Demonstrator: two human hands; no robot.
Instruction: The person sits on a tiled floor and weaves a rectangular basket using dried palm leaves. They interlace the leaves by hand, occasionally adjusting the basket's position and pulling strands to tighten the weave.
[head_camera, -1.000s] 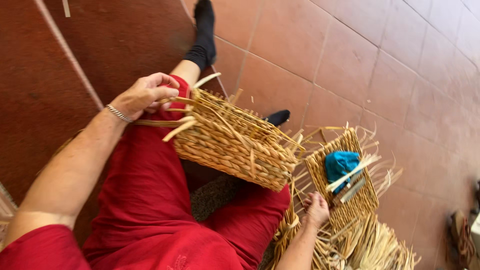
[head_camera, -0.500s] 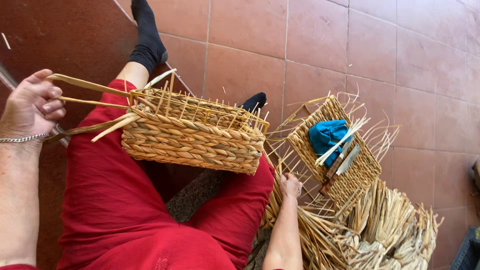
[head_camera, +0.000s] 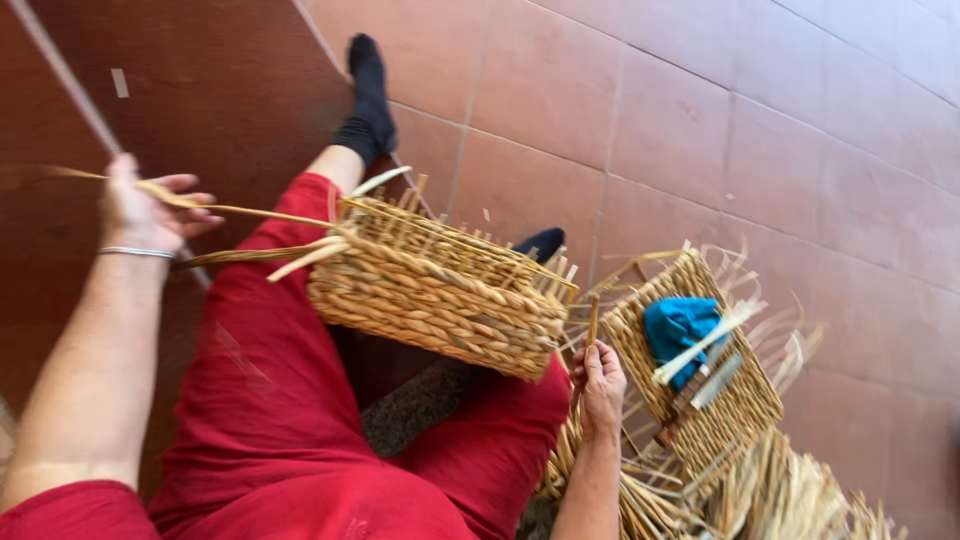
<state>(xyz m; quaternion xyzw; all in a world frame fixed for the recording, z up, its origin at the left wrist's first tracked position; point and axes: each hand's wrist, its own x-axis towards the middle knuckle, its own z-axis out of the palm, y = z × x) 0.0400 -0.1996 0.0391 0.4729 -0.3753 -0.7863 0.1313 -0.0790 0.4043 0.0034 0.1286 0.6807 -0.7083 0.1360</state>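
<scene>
Head view: left hand (head_camera: 145, 210) grips strand (head_camera: 250, 211) lying sideways toward basket (head_camera: 440, 290); right hand (head_camera: 598, 385) clasps stalk (head_camera: 592, 322).

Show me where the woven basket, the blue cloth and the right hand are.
woven basket (head_camera: 440, 290): head view, on its braided side wall.
blue cloth (head_camera: 680, 328): head view, on its middle fold.
right hand (head_camera: 598, 385): head view, on its back.
</scene>
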